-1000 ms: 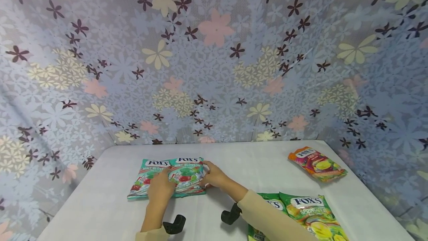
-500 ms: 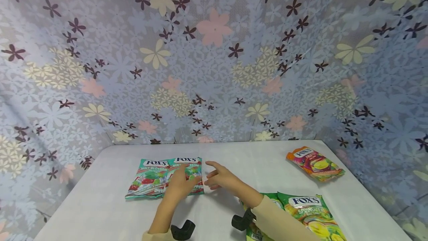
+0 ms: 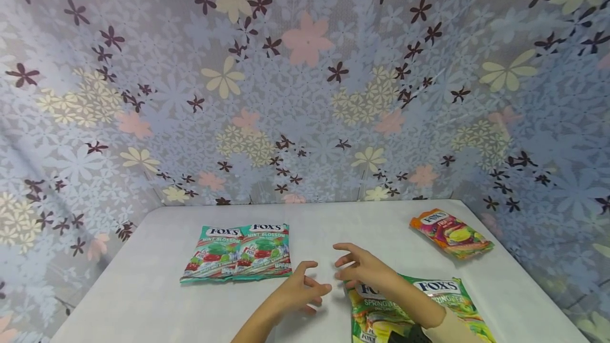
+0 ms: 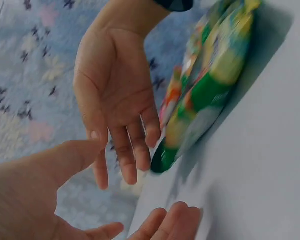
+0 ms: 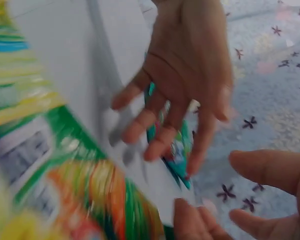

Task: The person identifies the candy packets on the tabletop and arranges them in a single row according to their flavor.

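My left hand hovers over the middle of the white table, fingers loosely spread and holding nothing. Facing it, my right hand hangs at the upper edge of a green Fox's Spring Tea candy bag, also with relaxed, bare fingers. The right forearm covers part of that bag and of a second Spring Tea bag beside it. In the left wrist view the green bags lie beyond the right hand. Two teal Fox's Mint Blossom candy bags, one left and one right, lie side by side, touched by neither hand.
An orange and purple Fox's candy bag lies tilted near the table's right edge. Behind the white table hangs a flowered curtain, which also closes off both sides.
Both hands have let go of the Mint Blossom bags and moved right and nearer, toward the Spring Tea bags. The Mint Blossom bags stay side by side.
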### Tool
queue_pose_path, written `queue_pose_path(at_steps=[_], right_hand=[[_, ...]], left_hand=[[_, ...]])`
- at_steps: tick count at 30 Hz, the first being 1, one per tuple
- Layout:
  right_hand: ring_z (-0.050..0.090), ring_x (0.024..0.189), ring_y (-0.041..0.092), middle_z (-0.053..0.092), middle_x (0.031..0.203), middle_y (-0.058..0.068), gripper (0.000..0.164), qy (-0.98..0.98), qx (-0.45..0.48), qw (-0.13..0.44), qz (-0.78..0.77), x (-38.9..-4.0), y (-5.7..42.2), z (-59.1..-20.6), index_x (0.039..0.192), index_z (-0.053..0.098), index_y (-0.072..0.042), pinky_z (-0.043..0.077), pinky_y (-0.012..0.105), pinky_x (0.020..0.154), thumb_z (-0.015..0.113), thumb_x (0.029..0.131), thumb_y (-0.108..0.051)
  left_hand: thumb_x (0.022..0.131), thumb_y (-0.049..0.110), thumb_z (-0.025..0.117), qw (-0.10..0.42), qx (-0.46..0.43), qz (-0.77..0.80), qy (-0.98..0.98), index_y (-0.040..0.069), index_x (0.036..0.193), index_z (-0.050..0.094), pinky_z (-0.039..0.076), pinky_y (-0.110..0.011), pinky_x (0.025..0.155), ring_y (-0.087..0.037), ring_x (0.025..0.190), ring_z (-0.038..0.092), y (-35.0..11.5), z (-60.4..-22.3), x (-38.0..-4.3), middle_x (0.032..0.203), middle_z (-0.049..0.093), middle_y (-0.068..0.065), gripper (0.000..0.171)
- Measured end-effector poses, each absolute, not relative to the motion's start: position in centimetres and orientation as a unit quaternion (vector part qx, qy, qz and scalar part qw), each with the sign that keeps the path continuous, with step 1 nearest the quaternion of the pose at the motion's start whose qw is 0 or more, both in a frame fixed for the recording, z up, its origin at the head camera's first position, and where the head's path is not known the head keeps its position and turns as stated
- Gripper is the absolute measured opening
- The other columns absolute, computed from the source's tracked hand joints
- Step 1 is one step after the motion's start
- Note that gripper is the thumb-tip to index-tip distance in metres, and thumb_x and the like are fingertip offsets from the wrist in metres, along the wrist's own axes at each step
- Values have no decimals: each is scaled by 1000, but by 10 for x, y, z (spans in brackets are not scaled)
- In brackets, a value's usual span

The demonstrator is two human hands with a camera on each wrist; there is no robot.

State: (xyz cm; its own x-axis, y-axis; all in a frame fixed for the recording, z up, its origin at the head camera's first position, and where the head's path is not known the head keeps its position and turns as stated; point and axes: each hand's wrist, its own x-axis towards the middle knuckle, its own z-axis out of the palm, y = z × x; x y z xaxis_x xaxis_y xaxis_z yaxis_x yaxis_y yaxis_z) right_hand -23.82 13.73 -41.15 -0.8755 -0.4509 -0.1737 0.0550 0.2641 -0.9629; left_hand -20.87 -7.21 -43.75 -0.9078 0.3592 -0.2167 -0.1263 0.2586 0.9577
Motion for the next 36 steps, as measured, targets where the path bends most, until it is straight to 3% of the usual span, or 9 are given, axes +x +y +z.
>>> queue_pose_path(at_steps=[9, 17, 21, 29, 36], right_hand=[[61, 93, 27, 51, 114, 19, 74, 781, -91, 225, -576, -208, 191, -411, 147, 25, 4, 55, 44, 74, 68, 91, -19], [59, 92, 24, 53, 110, 15, 76, 807, -25, 229, -544, -187, 219, -414, 145, 24, 9, 55, 45, 71, 67, 92, -24], [60, 96, 27, 51, 113, 18, 76, 799, -11, 240, -551, -181, 232, -417, 144, 19, 12, 54, 46, 75, 64, 94, -24], [60, 97, 31, 49, 118, 23, 78, 810, 26, 243, -534, -175, 247, -426, 143, 18, 13, 53, 48, 76, 64, 94, -28], [59, 101, 32, 45, 124, 22, 89, 774, 28, 271, -571, -191, 274, -467, 147, 14, 7, 53, 51, 78, 68, 90, -35]], left_hand=[[90, 19, 69, 251, 77, 616, 743, -2, 140, 37, 57, -40, 63, -27, 80, 67, -50, -443, -195, 96, 59, -10, 62], [90, 18, 69, 286, 55, 612, 735, -8, 141, 37, 57, -35, 66, -23, 83, 68, -39, -446, -189, 94, 64, -7, 66], [90, 12, 67, 301, 61, 632, 712, -7, 141, 38, 57, -37, 69, -26, 86, 68, -38, -448, -187, 94, 65, -8, 61], [92, 15, 65, 320, 78, 629, 705, -1, 144, 37, 57, -37, 72, -26, 87, 69, -34, -455, -183, 92, 67, -7, 61], [92, 13, 63, 339, 87, 650, 674, -2, 145, 27, 56, -38, 75, -30, 88, 69, -32, -460, -179, 95, 66, -9, 66]])
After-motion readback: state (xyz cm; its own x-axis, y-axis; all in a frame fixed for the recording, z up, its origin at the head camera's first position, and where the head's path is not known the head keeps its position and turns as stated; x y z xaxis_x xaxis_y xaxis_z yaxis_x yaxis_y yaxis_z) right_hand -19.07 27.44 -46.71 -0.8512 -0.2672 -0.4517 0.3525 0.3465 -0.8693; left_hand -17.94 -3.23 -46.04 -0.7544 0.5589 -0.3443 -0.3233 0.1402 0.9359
